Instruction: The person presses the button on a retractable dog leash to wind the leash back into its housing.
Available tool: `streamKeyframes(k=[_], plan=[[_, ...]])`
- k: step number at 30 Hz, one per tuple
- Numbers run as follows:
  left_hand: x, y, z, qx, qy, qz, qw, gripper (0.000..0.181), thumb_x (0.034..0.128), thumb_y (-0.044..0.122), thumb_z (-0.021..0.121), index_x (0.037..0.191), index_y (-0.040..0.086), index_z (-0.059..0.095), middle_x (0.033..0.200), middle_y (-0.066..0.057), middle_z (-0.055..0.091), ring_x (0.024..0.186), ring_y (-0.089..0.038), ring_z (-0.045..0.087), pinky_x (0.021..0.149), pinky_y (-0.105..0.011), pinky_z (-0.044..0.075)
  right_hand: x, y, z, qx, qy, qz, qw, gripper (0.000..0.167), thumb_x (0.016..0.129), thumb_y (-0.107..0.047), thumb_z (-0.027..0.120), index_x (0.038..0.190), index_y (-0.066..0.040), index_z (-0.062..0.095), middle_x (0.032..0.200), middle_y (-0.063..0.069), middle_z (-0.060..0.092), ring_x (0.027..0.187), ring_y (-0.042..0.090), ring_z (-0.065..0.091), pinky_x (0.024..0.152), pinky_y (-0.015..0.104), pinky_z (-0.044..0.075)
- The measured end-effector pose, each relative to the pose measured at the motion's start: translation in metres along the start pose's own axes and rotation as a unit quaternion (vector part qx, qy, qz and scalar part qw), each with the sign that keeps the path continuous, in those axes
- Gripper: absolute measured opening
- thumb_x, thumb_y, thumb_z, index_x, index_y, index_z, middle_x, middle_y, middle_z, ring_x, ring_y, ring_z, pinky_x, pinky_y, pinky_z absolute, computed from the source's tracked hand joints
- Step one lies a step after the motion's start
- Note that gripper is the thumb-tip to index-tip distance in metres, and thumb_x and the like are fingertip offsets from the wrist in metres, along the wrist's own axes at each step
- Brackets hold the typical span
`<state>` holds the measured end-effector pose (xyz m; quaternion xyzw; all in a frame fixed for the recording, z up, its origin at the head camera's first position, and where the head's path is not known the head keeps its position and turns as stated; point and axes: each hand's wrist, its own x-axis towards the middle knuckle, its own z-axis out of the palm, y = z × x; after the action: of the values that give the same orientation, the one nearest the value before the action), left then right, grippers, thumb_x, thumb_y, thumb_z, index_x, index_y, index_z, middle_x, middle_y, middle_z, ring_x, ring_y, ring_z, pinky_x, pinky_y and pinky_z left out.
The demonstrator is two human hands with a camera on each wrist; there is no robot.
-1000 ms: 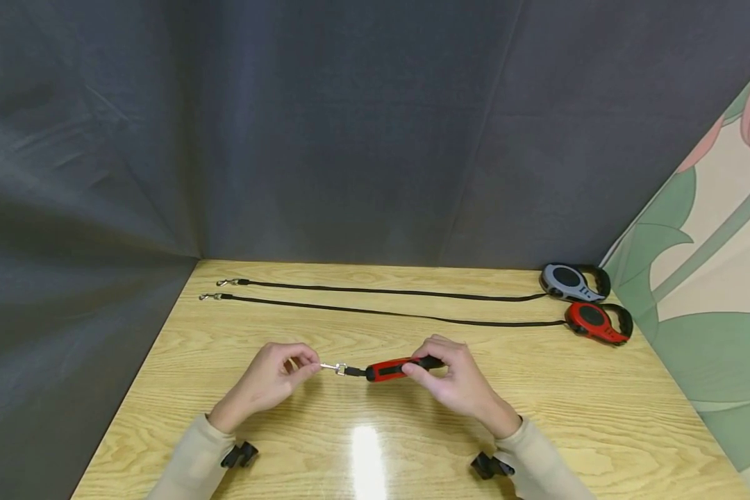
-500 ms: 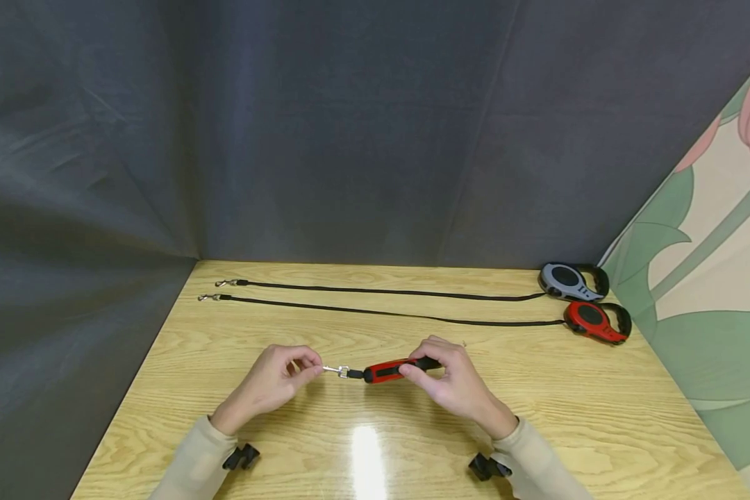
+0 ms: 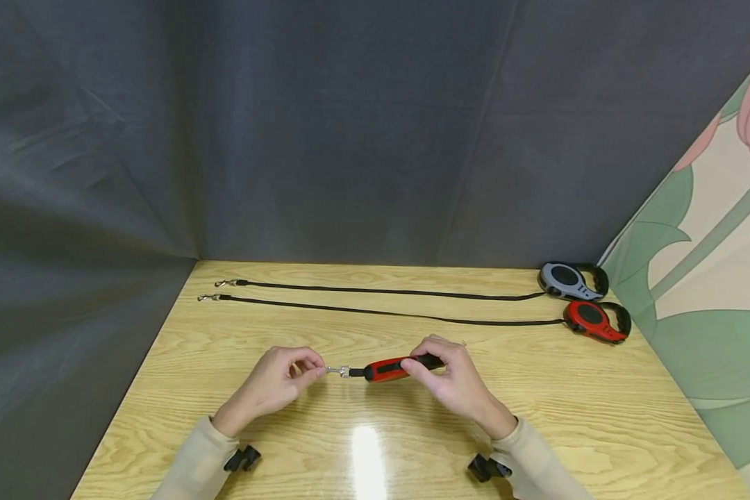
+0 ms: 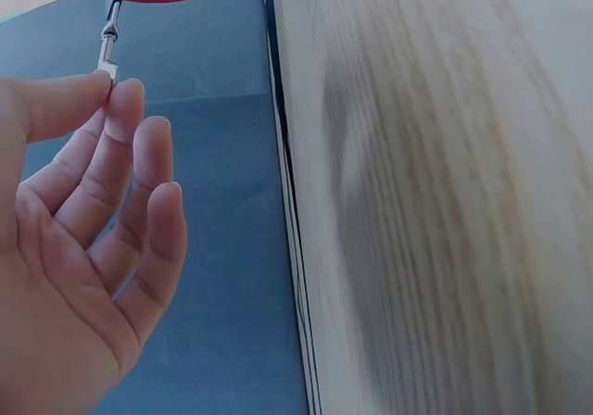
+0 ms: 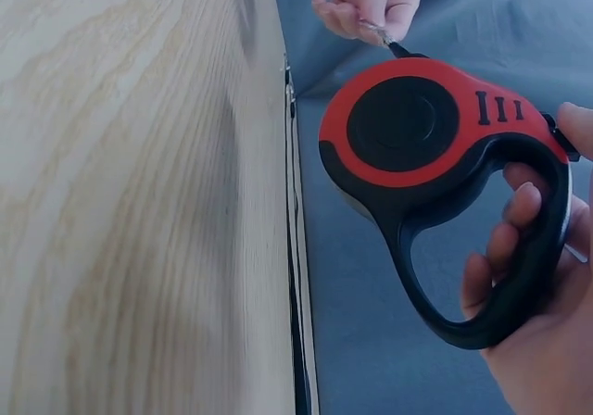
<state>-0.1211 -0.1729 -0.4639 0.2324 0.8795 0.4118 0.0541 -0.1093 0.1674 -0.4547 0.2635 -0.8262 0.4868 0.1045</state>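
Observation:
A red and black retractable dog leash [image 3: 387, 369] is held above the table in front of me. My right hand [image 3: 453, 378] grips its black handle; in the right wrist view the fingers [image 5: 505, 244] curl through the handle loop and the thumb lies on top by the button. Between thumb and index finger, my left hand [image 3: 281, 378] pinches the end of the leash's silver metal clip [image 3: 339, 371]. The left wrist view shows this clip [image 4: 108, 44] stretched toward the red casing, the other fingers loosely bent. Only a short black strap [image 3: 356, 373] joins clip and casing.
Farther back on the wooden table [image 3: 287, 444] lie a grey retractable leash [image 3: 565, 279] and another red one [image 3: 594, 321], side by side at the right. Their black straps run left to metal clips [image 3: 209, 297]. A dark curtain [image 3: 350, 139] rises behind.
Both hands keep their holds. My left hand has shifted slightly right with the clip; the leash casing stays almost in place.

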Motion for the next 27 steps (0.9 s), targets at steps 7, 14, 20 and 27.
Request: streamKeyframes(k=[7,14,20,27], plan=[[0.001,0.001,0.005,0.033,-0.011,0.005,0.9994,0.009,0.1026,0.024,0.071,0.106,0.023,0.079,0.091,0.005,0.076,0.079,0.002,0.062,0.073,-0.022,0.055,0.000,-0.004,-0.003,0.041,-0.001,0.043,0.9982,0.011,0.101,-0.010,0.072,0.095,-0.018,0.077,0.089,-0.002,0.075,0.075,0.008,0.062,0.071,0.029,0.054],[0.000,0.005,0.011,0.097,0.003,0.023,0.9950,0.009,0.1024,0.022,0.071,0.104,0.021,0.080,0.089,0.010,0.077,0.076,0.006,0.061,0.075,-0.024,0.053,0.001,-0.009,-0.003,0.072,-0.007,0.089,0.9933,0.012,0.103,-0.013,0.070,0.094,-0.017,0.077,0.074,0.006,0.065,0.062,0.004,0.046,0.058,0.026,0.043],[0.000,0.014,0.017,0.167,0.065,0.094,0.9793,0.009,0.0994,0.018,0.075,0.106,0.016,0.080,0.096,0.008,0.080,0.078,0.002,0.066,0.070,-0.022,0.055,0.004,-0.012,0.000,0.100,0.004,0.126,0.9869,0.020,0.105,-0.016,0.067,0.088,-0.010,0.074,0.070,-0.002,0.055,0.062,0.004,0.043,0.057,0.025,0.038],[-0.001,0.026,0.019,0.165,0.170,0.182,0.9542,0.015,0.0975,0.017,0.074,0.112,0.014,0.079,0.107,0.004,0.079,0.096,-0.014,0.075,0.080,-0.034,0.063,0.011,-0.016,0.005,0.122,0.009,0.177,0.9767,0.037,0.108,-0.021,0.063,0.080,0.002,0.065,0.069,0.010,0.054,0.062,0.006,0.041,0.060,0.025,0.035]])
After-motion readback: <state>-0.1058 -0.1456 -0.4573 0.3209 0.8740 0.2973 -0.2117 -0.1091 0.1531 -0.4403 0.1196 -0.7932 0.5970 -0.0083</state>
